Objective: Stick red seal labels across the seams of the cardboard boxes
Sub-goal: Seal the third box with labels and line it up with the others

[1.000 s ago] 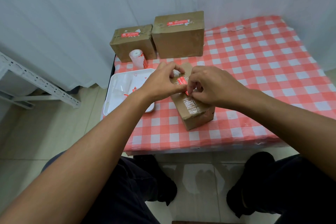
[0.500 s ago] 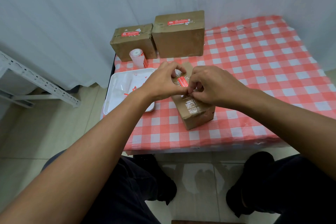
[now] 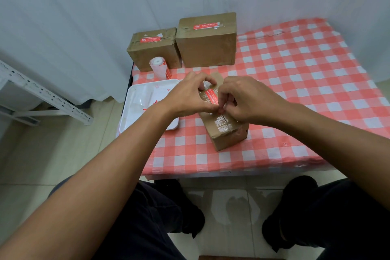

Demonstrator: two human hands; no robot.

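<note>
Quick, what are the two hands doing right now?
Left hand: fingers curled, pinching the red seal label on the near cardboard box.
Right hand: fingers curled, pinching the same label's near end.

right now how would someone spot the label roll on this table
Start at the checked table and go to its far left corner, where two boxes stand against the curtain. The roll stands upright just in front of the smaller box, behind the white tray. It is the only small white cylinder there.
</note>
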